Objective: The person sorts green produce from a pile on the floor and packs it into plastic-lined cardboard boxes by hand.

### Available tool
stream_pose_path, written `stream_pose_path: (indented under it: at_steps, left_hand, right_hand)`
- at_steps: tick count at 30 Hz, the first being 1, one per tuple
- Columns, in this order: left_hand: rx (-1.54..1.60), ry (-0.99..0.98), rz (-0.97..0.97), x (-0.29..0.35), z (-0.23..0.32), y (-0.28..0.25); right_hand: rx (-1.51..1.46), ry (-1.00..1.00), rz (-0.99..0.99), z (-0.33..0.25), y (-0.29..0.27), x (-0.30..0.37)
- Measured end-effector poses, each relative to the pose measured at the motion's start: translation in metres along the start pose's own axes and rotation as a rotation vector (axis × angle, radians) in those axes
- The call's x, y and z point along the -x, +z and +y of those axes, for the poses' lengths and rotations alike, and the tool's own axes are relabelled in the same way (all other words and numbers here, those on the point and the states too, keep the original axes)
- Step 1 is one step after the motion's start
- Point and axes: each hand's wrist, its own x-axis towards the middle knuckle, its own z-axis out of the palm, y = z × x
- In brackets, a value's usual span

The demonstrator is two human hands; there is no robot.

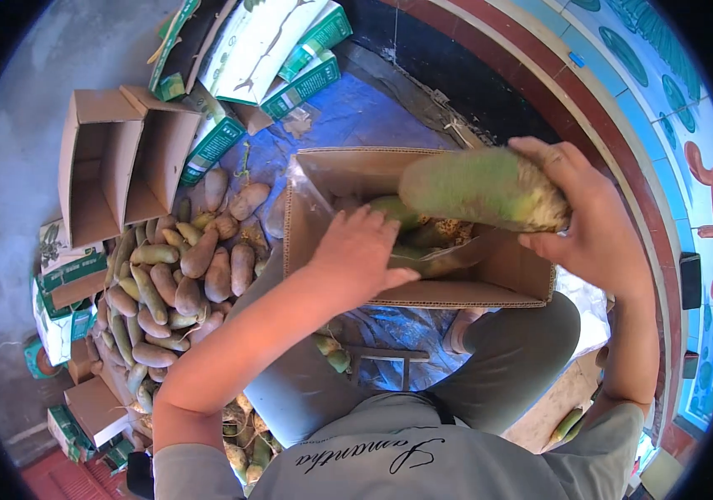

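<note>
An open cardboard box (507, 283) stands in front of me by my knees. My right hand (577, 212) grips a large green radish (477, 187) by its brownish end, holding it sideways over the box's right part. The radish is slightly blurred. Inside the box lie more green radishes (431, 265), partly hidden, with some yellowish speckled stuff (450, 231) among them. My left hand (356, 254) reaches over the box's near left side, fingers apart, thumb pointing right. Its fingertips are at the radishes inside; whether they press on one I cannot tell.
A big pile of green and reddish-brown radishes (194, 275) lies to my left. Beyond it stand empty cardboard boxes (106, 167) and green-and-white cartons (248, 62). Blue sheeting (365, 108) covers the floor. A low metal-framed stool (394, 357) shows between my legs.
</note>
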Motion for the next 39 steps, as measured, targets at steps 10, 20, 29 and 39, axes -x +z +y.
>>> stream_pose_path:
  at_steps: [10,20,29,39]
  left_hand:
    - [0.146,-0.019,-0.659,0.001,0.032,0.011]
    - [0.117,0.063,-0.561,0.008,0.034,0.012]
    - [0.147,0.048,-0.557,0.008,0.032,0.015]
    - [0.189,0.054,-0.555,0.009,0.030,0.015]
  right_hand:
    - [0.410,-0.098,-0.430,0.043,0.080,-0.020]
    - [0.201,-0.019,-0.664,0.083,0.149,-0.038]
    - [0.639,0.165,-1.109,0.092,0.185,-0.066]
    - [0.605,-0.202,-0.930,0.068,0.213,-0.061]
